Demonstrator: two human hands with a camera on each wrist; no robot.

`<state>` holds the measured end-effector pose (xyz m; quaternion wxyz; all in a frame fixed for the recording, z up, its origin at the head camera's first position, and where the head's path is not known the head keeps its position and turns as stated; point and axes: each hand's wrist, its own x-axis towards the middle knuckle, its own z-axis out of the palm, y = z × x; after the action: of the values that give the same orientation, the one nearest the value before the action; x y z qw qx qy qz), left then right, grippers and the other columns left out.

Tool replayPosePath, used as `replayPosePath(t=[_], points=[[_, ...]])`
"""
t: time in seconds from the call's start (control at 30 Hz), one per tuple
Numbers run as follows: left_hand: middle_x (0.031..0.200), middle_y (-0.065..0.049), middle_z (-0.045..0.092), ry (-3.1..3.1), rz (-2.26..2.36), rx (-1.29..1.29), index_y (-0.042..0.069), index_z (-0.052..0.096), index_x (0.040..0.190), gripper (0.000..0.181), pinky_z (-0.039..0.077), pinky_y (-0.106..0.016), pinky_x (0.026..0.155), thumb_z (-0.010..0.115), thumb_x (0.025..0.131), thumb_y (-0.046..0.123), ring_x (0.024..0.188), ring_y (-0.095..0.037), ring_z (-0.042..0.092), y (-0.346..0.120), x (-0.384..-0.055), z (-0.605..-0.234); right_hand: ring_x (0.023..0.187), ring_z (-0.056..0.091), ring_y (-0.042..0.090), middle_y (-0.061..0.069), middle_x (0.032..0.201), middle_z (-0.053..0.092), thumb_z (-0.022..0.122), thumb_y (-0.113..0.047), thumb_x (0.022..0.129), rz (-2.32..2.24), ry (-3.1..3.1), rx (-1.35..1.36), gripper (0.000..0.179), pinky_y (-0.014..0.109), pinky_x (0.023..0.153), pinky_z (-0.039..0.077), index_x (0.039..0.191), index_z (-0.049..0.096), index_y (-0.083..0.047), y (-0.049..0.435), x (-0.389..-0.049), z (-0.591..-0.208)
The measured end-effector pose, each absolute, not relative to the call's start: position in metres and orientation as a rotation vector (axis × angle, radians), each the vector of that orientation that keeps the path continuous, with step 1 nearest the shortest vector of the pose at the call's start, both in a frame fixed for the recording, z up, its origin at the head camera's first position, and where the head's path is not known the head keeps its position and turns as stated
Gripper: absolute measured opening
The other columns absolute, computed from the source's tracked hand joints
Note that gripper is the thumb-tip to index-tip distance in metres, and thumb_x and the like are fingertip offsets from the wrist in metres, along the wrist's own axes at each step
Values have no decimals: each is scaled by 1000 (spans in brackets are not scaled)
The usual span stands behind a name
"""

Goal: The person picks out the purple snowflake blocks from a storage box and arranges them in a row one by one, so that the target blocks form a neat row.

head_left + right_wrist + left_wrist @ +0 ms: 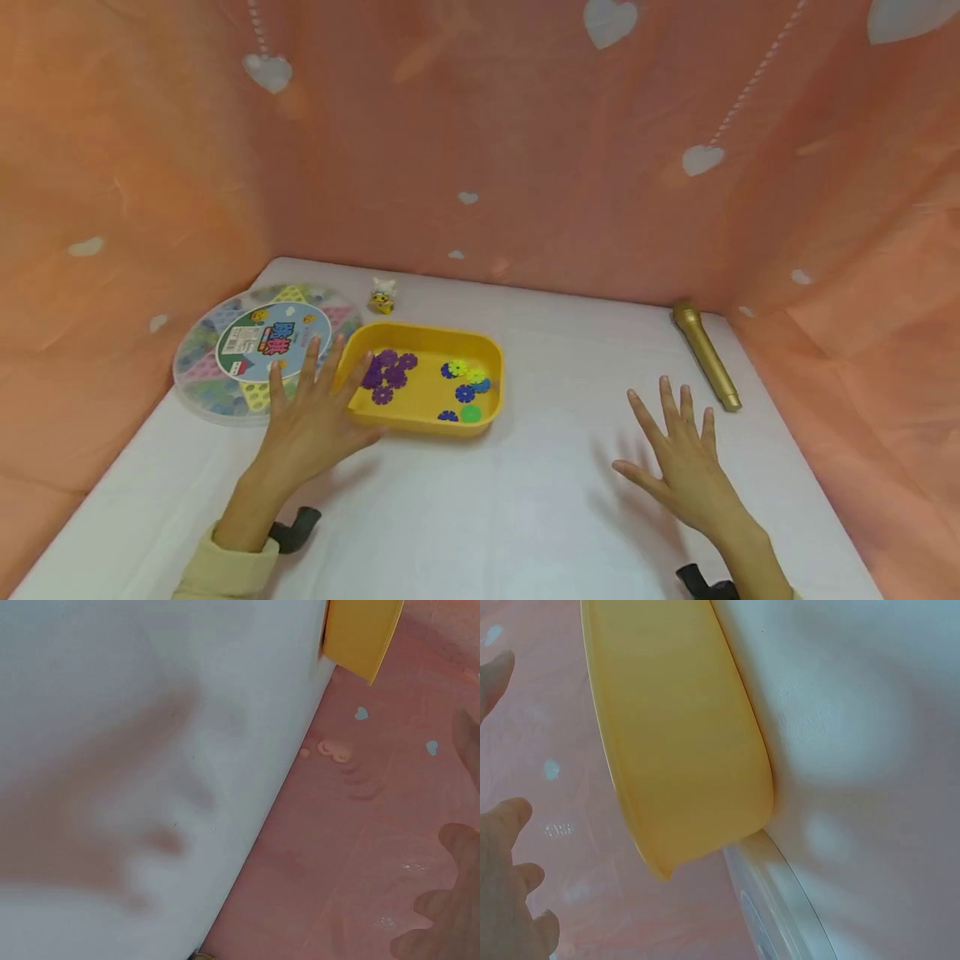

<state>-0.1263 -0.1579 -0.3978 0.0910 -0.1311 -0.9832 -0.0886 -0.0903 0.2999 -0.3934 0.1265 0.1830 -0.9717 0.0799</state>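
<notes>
My left hand (311, 425) is raised with its fingers spread, over the front left corner of a yellow tray (427, 379) in the head view. Purple snowflake-shaped plastic discs (395, 377) lie at the tray's left side. Blue discs (465, 393), yellow-green discs (476, 375) and a green round piece (471, 414) are at its right. The tray's side wall (679, 742) fills much of the left wrist view, apart from the fingertips. Fingers splayed, my right hand (682, 471) hovers above the white table, holding nothing and casting a shadow.
A round clear-lidded Chinese checkers box (210, 333) lies left of the tray, partly behind the left hand. A small figurine (382, 297) stands behind the tray. Towards the right edge lies a gold microphone (707, 357). Pink cloth (480, 150) with hearts surrounds the table (555, 500).
</notes>
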Motion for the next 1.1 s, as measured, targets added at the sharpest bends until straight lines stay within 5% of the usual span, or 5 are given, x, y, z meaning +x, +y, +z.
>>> replayPosePath(t=[0.37, 0.47, 0.63, 0.87, 1.1], points=[[154, -5, -22, -2928, -370, -391, 21, 9, 151, 106, -17, -65, 104, 69, 72, 58, 138, -31, -25, -158, -130, -395, 140, -14, 35, 15, 156, -6, 65, -49, 82, 278, -2811, 550, 88, 59, 109, -11, 150, 16, -23, 300, -88, -391], [155, -11, -13, -2927, -664, -319, 23, 5, 151, 110, 1, -67, 107, 75, 71, 50, 140, -40, -8, -160, -133, -396, 141, -4, 37, 17, 155, 2, 67, -42, 82, 377, -2733, 598, 85, 56, 112, -5, 150, 21, -18, 300, -92, -389], [149, -26, 6, -2791, -1221, -188, 21, 0, 151, 119, 30, -68, 97, 82, 67, 41, 130, -51, 20, -167, -142, -405, 137, 23, 39, 16, 153, 19, 71, -27, 82, 575, -2572, 666, 77, 59, 105, 27, 145, 31, -10, 292, -106, -384], [146, -30, 10, -2661, -1523, -191, 14, 0, 151, 117, 33, -59, 102, 83, 69, 23, 124, -48, 34, -173, -153, -426, 122, 47, 27, 20, 132, 49, 76, 8, 68, 963, -2262, 767, 69, 23, 106, 36, 130, 48, 5, 255, -137, -376], [149, -24, 12, -2629, -1648, -172, 14, 4, 150, 111, 27, -57, 107, 82, 71, 20, 132, -47, 25, -171, -159, -437, 113, 49, 43, 29, 123, 49, 70, 20, 68, 1444, -2171, 785, 62, 46, 95, 44, 124, 45, 17, 198, -153, -362]])
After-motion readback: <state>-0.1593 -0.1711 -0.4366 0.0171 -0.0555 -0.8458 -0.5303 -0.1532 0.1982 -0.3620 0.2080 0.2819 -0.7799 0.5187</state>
